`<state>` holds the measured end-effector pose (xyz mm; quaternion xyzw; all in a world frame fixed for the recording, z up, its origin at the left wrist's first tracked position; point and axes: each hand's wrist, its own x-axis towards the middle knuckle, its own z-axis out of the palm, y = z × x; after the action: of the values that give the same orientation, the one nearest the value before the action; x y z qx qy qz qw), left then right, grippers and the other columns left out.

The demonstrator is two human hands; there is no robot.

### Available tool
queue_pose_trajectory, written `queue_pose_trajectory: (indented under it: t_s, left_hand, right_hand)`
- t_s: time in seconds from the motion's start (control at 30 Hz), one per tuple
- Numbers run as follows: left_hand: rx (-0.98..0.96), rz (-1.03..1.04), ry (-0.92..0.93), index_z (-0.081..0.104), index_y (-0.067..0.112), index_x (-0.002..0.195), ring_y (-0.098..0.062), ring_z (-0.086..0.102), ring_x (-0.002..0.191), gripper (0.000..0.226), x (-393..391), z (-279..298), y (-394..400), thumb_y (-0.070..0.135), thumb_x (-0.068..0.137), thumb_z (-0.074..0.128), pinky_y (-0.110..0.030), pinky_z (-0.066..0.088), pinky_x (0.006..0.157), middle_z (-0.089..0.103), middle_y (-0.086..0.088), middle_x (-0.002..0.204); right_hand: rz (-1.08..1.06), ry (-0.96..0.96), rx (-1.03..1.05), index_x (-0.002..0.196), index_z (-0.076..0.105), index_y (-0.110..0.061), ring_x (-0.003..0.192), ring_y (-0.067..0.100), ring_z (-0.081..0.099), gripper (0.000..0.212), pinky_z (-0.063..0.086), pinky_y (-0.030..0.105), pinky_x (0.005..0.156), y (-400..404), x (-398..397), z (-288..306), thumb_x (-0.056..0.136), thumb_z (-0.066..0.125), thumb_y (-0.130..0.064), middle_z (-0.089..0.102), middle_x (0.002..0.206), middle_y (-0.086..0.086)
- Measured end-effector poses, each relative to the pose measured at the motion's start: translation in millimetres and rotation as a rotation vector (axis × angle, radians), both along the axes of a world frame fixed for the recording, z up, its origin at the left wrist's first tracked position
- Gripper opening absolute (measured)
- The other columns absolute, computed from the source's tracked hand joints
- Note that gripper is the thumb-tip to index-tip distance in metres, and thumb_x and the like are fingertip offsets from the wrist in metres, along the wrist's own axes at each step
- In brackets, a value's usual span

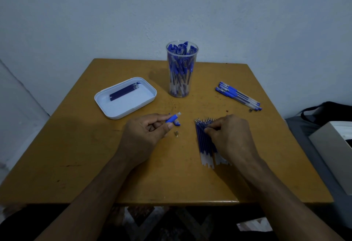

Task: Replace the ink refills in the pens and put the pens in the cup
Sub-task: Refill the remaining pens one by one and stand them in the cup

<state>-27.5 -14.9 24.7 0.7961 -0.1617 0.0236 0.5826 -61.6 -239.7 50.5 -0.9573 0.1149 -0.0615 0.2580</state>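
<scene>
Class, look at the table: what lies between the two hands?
In the head view, a small metal pen tip lies on the bare table between the left hand and right hand.

Clear plastic cup (pixel 182 69), tall, upright at the far middle of the counter, packed with blue-capped pens standing on end. Four or five more capped pens (pixel 238 95) lying side by side to the right of the cup, well apart from it. Open pen barrel (pixel 172 119) with blue grip, pinched in the left hand (pixel 146 132); its small metal tip (pixel 177 134) lying loose just below. Blue cap (pixel 177 124) beside the barrel. Bundle of new blue refills (pixel 206 143) lying flat, points away, under the fingers of the right hand (pixel 230 135). Used refills (pixel 123 92) lying in the white tray (pixel 106 109) at left.
</scene>
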Motion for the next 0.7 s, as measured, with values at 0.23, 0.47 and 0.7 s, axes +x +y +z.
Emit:
queue_pose_trajectory:
  t_s: [0.23, 0.47, 0.7]
  left_hand:
    - [-0.006, -0.002, 0.012, 0.074, 0.022, 0.119, -0.003, 0.058, 0.06, 0.027, 0.7, -0.4, 0.5, 0.022, 0.092, 0.072, -0.014, 0.046, 0.056, 0.072, -0.002, 0.077]
    - [0.001, 0.0, -0.011, 0.072, 0.021, 0.119, -0.002, 0.06, 0.061, 0.026, 0.5, -0.1, -0.1, 0.02, 0.093, 0.07, -0.011, 0.046, 0.056, 0.072, 0.0, 0.077]
    - [-0.011, 0.004, -0.006, 0.074, 0.019, 0.119, -0.002, 0.058, 0.059, 0.026, 0.4, 0.9, -0.7, 0.019, 0.093, 0.071, -0.011, 0.045, 0.055, 0.072, -0.003, 0.077]
  right_hand:
    - [0.007, 0.01, -0.022, 0.107, 0.078, -0.017, 0.089, 0.006, 0.062, 0.017, 0.043, 0.009, 0.061, 0.8, 0.4, -0.1, 0.097, 0.066, -0.025, 0.075, 0.111, -0.001]
    - [-0.007, 0.02, -0.01, 0.108, 0.078, -0.018, 0.098, 0.008, 0.066, 0.017, 0.042, 0.009, 0.061, 0.6, 1.1, 1.1, 0.097, 0.066, -0.026, 0.074, 0.112, -0.003]
    - [-0.004, -0.007, -0.021, 0.11, 0.078, -0.018, 0.095, 0.007, 0.066, 0.019, 0.046, 0.012, 0.066, 0.2, 2.1, 0.9, 0.097, 0.066, -0.026, 0.075, 0.111, -0.004]
